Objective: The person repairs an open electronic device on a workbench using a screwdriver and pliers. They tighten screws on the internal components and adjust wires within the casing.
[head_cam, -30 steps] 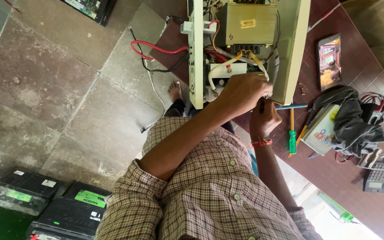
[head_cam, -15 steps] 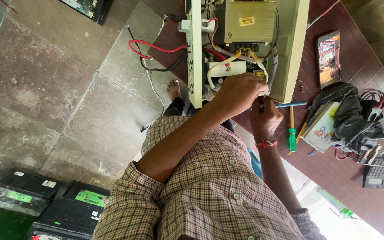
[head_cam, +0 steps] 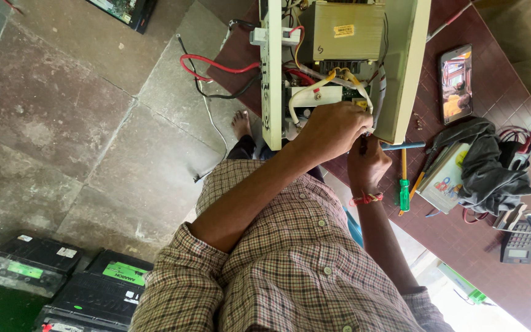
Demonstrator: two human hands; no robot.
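Unit: you've got an opened cream metal case (head_cam: 408, 67) on the desk (head_cam: 499, 289), big boxy transformer (head_cam: 346, 31) up top, a board (head_cam: 314, 101) and yellow, white and red wires (head_cam: 216, 63) spilling out.
Left hand (head_cam: 332, 128): curled over the wiring at the case's open end, fingers bunched on the wires.
Right hand (head_cam: 367, 163): fist closed on a blue-handled screwdriver (head_cam: 404, 146).
Direction: its handle lies across the view, sticking out toward the phone (head_cam: 456, 83) side; tip hidden by your hands.
Surface: dark reddish desk, cluttered. Green screwdriver (head_cam: 404, 187), grey cloth (head_cam: 490, 169), calculator (head_cam: 519, 243).
Room: stone floor (head_cam: 62, 123), batteries (head_cam: 69, 280) down there.
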